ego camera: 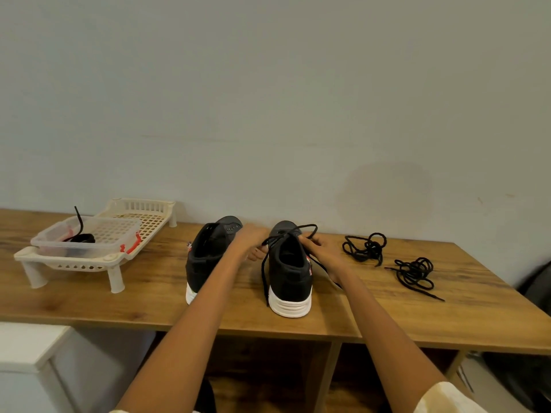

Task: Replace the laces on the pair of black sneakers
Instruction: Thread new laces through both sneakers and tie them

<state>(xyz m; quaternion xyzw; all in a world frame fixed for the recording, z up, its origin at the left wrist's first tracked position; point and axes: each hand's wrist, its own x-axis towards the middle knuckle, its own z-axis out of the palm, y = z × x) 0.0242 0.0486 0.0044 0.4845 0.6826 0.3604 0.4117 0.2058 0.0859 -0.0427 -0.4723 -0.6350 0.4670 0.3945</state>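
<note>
Two sneakers side by side mid-table, heels toward the near edge: left sneaker (208,254), right sneaker (290,272). Left hand (252,241) between them, right hand (320,248) just right of the right sneaker. Two loose laces (365,247) (416,274) toward the right edge. Rack (98,248) at the far left, against the wall, container (89,236) on it, lace (80,234) inside.

A wooden table (149,296) spans the lower half of the frame against a pale wall (268,84). At middle left stands a cream slotted rack (98,260) carrying a clear plastic tub (89,236). A white cabinet (26,353) fills the lower left corner.
</note>
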